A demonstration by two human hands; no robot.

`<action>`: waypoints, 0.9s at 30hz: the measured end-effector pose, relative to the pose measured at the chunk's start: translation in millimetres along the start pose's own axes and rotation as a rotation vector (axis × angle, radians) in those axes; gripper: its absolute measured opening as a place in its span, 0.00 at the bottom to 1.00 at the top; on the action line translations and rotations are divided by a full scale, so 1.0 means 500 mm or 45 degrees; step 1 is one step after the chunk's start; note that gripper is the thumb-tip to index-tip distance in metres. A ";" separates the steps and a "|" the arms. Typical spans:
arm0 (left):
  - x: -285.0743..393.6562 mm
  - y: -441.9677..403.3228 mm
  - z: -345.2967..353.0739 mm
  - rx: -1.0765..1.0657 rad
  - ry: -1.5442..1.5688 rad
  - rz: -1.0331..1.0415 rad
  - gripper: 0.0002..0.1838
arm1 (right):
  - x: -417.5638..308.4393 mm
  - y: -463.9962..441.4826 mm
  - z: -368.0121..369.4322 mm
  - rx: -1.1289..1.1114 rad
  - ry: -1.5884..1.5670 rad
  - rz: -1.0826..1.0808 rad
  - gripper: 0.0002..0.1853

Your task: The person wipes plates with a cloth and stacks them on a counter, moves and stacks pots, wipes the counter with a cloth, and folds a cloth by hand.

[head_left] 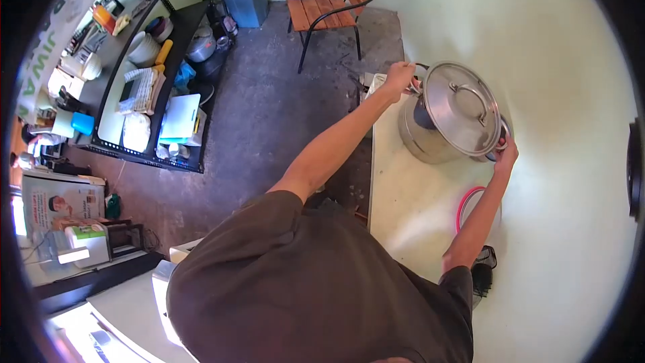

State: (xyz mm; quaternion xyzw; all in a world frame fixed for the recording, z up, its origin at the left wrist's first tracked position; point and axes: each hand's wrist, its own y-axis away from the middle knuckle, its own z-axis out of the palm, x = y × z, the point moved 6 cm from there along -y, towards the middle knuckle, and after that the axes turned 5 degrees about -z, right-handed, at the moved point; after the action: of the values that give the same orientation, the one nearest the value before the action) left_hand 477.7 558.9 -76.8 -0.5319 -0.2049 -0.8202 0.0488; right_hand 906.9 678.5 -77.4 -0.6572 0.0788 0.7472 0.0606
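A large stainless steel stockpot (424, 140) is at the far end of the pale table (410, 215), close to the wall. Its metal lid (449, 109) is on, with a loop handle (470, 103) across the top. My left hand (401, 78) is closed round the pot's side handle on the left. On the opposite side, the fingers of my right hand (507, 154) wrap round the other handle. I cannot tell whether the pot's base rests on the table or is raised. Under my right forearm, a round container with a red rim (461, 211) is partly hidden.
A black shelf rack (151, 154) with bowls, trays and pots stands at the left. Beyond the table are a wooden-slat chair (321, 12) and a blue-grey bin (246, 4). A black object (482, 275) lies by my right elbow, against the wall.
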 end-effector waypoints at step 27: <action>0.249 0.122 -0.684 0.556 0.167 0.048 0.16 | 0.004 0.227 0.766 -0.603 0.208 0.151 0.15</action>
State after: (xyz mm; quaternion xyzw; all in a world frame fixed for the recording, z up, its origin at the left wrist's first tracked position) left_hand 151.1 388.0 -68.3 -0.4579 -0.3640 -0.7881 0.1913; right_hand 511.9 642.7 -27.5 -0.7053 -0.0552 0.6916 -0.1455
